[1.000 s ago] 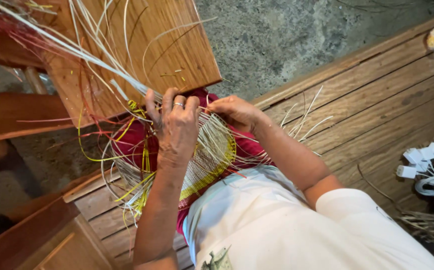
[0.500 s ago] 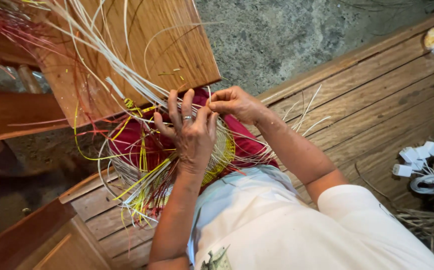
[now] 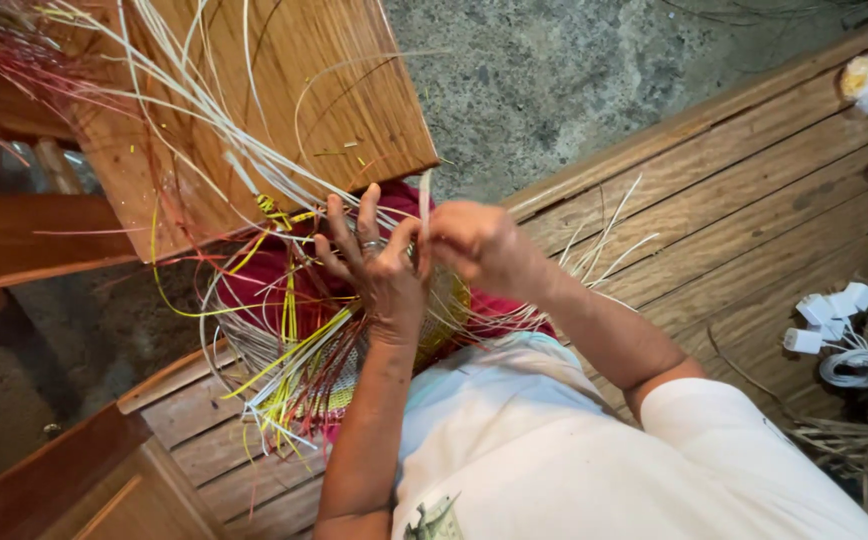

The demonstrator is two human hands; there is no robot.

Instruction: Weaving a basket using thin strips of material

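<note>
A half-woven basket [image 3: 294, 345] of pale, yellow and red strips lies on my lap over a dark red cloth [image 3: 254, 285]. My left hand [image 3: 374, 265], with a ring on one finger, presses on the weave with its fingers spread and its thumb against an upright pale strip [image 3: 423, 200]. My right hand [image 3: 479, 245] pinches that same strip just beside the left thumb. Long loose strips [image 3: 204, 100] fan out from the basket to the upper left, over a wooden stool top [image 3: 354, 90].
I sit on a plank bench [image 3: 754, 200] beside a rough concrete floor [image 3: 574, 70]. White plugs and a coiled cable [image 3: 839, 335] lie at the right, next to dry fibre scraps [image 3: 854, 440]. A wooden rail [image 3: 24, 240] runs at the left.
My left hand has slid up and right over the weave and spread its fingers. My right hand has come in to meet it and lifted a pale strip upright.
</note>
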